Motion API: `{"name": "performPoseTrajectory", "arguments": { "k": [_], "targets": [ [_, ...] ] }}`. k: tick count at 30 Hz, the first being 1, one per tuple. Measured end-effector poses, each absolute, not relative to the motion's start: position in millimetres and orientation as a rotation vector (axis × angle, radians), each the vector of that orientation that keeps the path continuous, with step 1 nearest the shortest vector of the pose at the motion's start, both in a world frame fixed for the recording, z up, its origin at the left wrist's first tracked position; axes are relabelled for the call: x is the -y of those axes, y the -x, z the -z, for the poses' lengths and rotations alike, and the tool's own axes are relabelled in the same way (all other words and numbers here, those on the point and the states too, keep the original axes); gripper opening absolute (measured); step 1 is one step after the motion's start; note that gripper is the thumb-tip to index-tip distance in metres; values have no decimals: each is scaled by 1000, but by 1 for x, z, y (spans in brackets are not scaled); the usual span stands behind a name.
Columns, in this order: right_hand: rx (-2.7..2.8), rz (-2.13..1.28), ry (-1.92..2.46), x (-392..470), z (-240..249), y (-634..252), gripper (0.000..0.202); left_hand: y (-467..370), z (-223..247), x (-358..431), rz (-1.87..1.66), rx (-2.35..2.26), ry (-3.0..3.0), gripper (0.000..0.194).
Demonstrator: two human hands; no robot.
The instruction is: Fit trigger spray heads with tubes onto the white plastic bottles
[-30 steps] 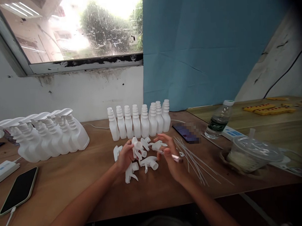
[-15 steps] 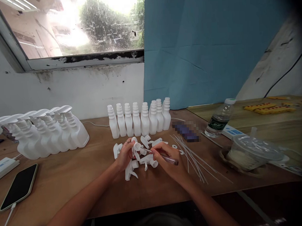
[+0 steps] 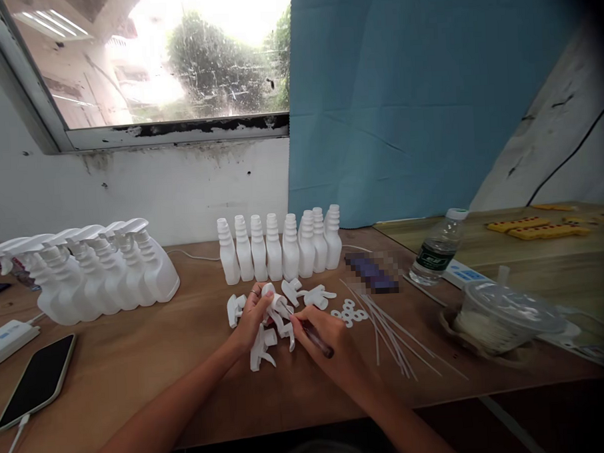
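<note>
My left hand (image 3: 253, 322) is closed around a white trigger spray head (image 3: 274, 301), its round collar turned toward my right hand. In my right hand (image 3: 331, 335) is a small screwdriver (image 3: 318, 340) with a brownish see-through handle; its tip is at the collar, and the exact contact is hidden by fingers. More white trigger heads lie around both hands, such as one trigger head (image 3: 262, 348) just below the left hand and another trigger head (image 3: 319, 296) beyond the right. Several white ring washers (image 3: 348, 314) lie right of my right hand.
Behind the hands stands a row of open white bottles (image 3: 273, 254). Thin white tubes (image 3: 391, 329) lie to the right, near a water bottle (image 3: 436, 251) and a lidded plastic bowl (image 3: 501, 318). Bottles with spray heads (image 3: 104, 275) and a phone (image 3: 37, 381) are at left.
My right hand has shifted left and down, bringing the screwdriver closer to the spray head's collar. More of the washers show now. The view has tilted slightly up.
</note>
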State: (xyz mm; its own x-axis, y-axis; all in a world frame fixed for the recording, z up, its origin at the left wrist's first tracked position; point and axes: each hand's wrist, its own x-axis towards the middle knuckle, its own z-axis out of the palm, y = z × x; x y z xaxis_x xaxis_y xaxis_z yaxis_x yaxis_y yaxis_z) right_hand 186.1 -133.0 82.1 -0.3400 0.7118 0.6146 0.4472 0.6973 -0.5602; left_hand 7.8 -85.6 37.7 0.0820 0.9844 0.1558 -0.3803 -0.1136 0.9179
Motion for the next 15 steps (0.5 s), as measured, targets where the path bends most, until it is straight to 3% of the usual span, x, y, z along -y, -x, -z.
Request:
{"name": "performPoseTrajectory", "arguments": {
  "k": [9, 15],
  "targets": [
    [1994, -276, 746, 127, -60, -168, 21, -7, -42, 89, -1422, -783, -1018, 32],
    [1864, -465, 762, 125, -64, -177, 20, -6, -50, 91, -1333, -767, -997, 31]
  ]
}}
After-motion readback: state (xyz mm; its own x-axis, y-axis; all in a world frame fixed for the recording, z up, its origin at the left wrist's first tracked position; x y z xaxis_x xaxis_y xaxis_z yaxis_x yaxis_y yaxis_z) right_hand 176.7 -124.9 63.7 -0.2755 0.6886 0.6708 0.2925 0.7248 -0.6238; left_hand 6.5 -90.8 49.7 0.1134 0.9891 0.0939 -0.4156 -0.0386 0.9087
